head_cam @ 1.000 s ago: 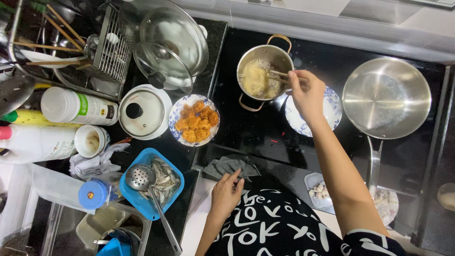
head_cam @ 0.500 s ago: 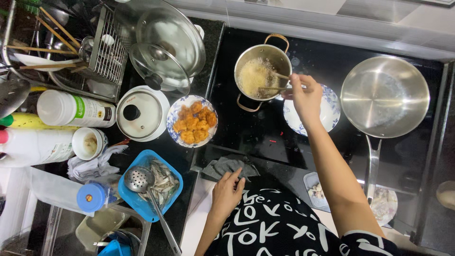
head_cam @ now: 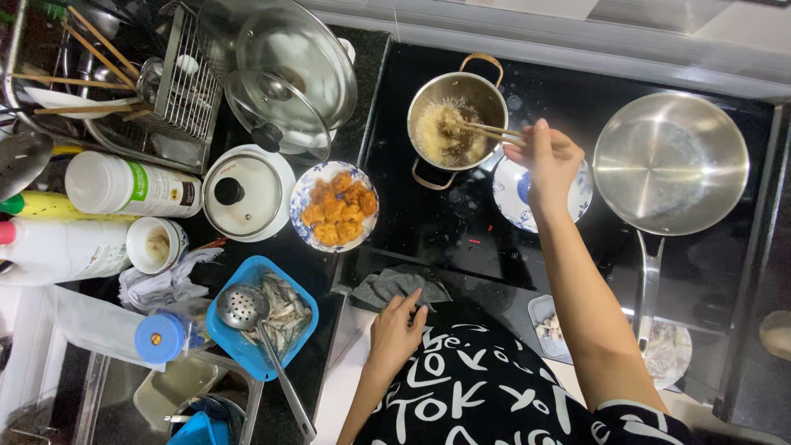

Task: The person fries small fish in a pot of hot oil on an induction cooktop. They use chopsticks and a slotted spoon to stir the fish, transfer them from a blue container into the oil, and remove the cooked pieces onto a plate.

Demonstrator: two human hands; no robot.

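Head view: the black cooktop (head_cam: 461, 239) carries an empty steel frying pan (head_cam: 669, 161) and a small steel pot (head_cam: 457, 119) of bubbling oil. The plate of fried pieces (head_cam: 334, 206) sits just beside the pot, probably for short transfers. The right hand (head_cam: 548, 161) has its fingers clamped on wooden chopsticks (head_cam: 486, 130), tips inside the pot. The left hand (head_cam: 398, 330) rests flat, fingers together, touching a grey cloth (head_cam: 395, 286) at the desk edge.

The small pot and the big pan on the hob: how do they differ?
The small pot is deep, with loop handles, and holds bubbling food that the right hand stirs with chopsticks. The big pan is wider, shallower, long-handled and holds no food. Both are shiny steel.
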